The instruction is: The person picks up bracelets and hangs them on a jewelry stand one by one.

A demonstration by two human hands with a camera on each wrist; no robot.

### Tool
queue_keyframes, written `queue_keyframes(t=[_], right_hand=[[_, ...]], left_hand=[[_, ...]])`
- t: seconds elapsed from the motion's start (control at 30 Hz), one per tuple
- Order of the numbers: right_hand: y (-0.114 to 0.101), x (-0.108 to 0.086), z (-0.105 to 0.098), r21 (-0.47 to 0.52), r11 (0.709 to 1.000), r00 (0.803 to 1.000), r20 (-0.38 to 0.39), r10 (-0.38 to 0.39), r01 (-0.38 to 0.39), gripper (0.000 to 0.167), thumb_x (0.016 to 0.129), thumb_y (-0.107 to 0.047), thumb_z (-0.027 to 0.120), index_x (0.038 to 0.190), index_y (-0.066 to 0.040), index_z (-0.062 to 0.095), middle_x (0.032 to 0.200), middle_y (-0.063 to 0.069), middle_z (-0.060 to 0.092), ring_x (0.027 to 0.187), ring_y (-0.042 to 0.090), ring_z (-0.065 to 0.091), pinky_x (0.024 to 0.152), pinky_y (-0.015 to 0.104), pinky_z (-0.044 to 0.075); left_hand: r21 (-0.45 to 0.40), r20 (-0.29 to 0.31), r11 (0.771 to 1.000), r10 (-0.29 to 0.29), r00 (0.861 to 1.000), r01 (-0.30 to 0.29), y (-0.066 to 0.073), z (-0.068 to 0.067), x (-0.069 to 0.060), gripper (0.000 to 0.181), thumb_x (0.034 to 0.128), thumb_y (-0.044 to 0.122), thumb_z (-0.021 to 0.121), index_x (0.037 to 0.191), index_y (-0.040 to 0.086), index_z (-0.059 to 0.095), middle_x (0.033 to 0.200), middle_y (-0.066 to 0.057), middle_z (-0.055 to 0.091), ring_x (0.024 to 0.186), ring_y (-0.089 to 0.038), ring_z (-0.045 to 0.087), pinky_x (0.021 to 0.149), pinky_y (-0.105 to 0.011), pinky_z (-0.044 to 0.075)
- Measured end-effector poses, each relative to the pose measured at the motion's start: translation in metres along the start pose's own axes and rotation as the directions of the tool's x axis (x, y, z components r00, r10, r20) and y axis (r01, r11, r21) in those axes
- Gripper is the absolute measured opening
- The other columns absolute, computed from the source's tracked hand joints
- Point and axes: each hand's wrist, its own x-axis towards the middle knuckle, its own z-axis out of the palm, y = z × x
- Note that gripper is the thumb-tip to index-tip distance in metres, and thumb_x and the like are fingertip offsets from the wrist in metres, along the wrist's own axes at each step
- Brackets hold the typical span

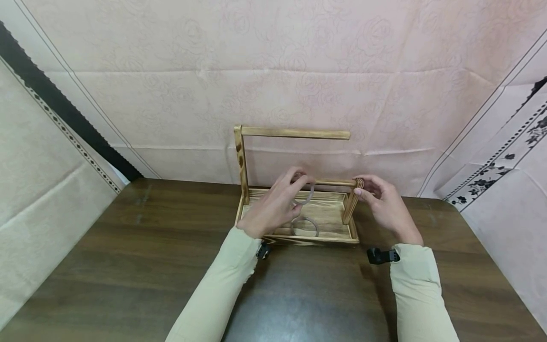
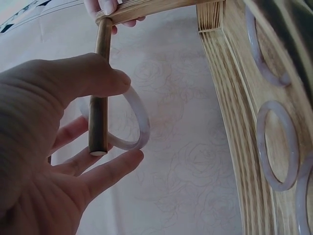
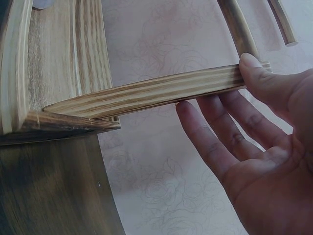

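Note:
A wooden display stand has a shallow tray (image 1: 309, 241), a tall left post with an upper bar (image 1: 295, 133), and a short right post (image 1: 350, 209) bearing a lower rod (image 2: 99, 122). My left hand (image 1: 278, 202) pinches a pale, translucent bangle (image 2: 143, 120) at the rod's free end. Whether the rod passes through the ring, I cannot tell. With thumb and fingers, my right hand (image 1: 386, 206) grips the top of the short post, also seen in the right wrist view. More bangles (image 2: 260, 147) lie in the tray; the left arm hides some from the head view.
The stand sits at the far edge of a brown wooden table (image 1: 171, 266). A pale patterned cloth (image 1: 278, 85) hangs close behind it. The upper bar juts out above the left hand, its right end free.

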Motion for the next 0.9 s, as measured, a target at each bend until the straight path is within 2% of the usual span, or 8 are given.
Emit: queue_keyframes(t=[0.23, 0.43, 0.6, 0.9], right_hand=[[-0.001, -0.001, 0.0, 0.009, 1.0, 1.0, -0.009, -0.007, 0.008, 0.029, 0.103, -0.016, 0.061, 0.13, -0.004, 0.063, 0.114, 0.017, 0.071, 0.095, -0.005, 0.06, 0.081, 0.007, 0.049], [-0.002, -0.002, 0.0, 0.021, 1.0, 1.0, -0.014, -0.012, 0.012, 0.029, 0.103, -0.015, 0.061, 0.13, -0.004, 0.063, 0.114, 0.018, 0.071, 0.094, -0.004, 0.06, 0.081, 0.008, 0.05], [-0.002, -0.001, 0.0, 0.022, 1.0, 1.0, -0.012, -0.006, 0.006, 0.031, 0.103, -0.015, 0.061, 0.131, -0.004, 0.062, 0.115, 0.019, 0.071, 0.093, -0.005, 0.06, 0.08, 0.008, 0.051], [-0.003, -0.001, -0.001, 0.019, 1.0, 1.0, -0.004, 0.006, -0.006, 0.031, 0.103, -0.016, 0.061, 0.132, -0.005, 0.062, 0.116, 0.018, 0.071, 0.096, -0.001, 0.061, 0.081, 0.009, 0.051]], left_hand=[[-0.001, -0.041, 0.999, 0.04, 0.998, -0.04, 0.0, 0.004, 0.002, 0.061, 0.0844, -0.001, 0.074, 0.139, 0.018, 0.053, 0.141, -0.006, 0.046, 0.128, -0.019, 0.049, 0.105, -0.029, 0.051], [-0.004, -0.052, 0.999, 0.052, 0.997, -0.052, 0.0, 0.007, 0.002, 0.064, 0.0834, -0.003, 0.074, 0.14, 0.016, 0.052, 0.141, -0.008, 0.046, 0.127, -0.02, 0.05, 0.101, -0.027, 0.054], [0.0, -0.059, 0.998, 0.064, 0.996, -0.064, 0.001, 0.009, 0.003, 0.065, 0.0831, -0.004, 0.074, 0.141, 0.015, 0.051, 0.142, -0.009, 0.046, 0.128, -0.02, 0.05, 0.103, -0.026, 0.053], [0.004, -0.039, 0.999, 0.049, 0.998, -0.049, 0.004, 0.012, 0.005, 0.064, 0.0843, -0.003, 0.074, 0.141, 0.016, 0.051, 0.145, -0.009, 0.043, 0.132, -0.022, 0.048, 0.105, -0.026, 0.052]])
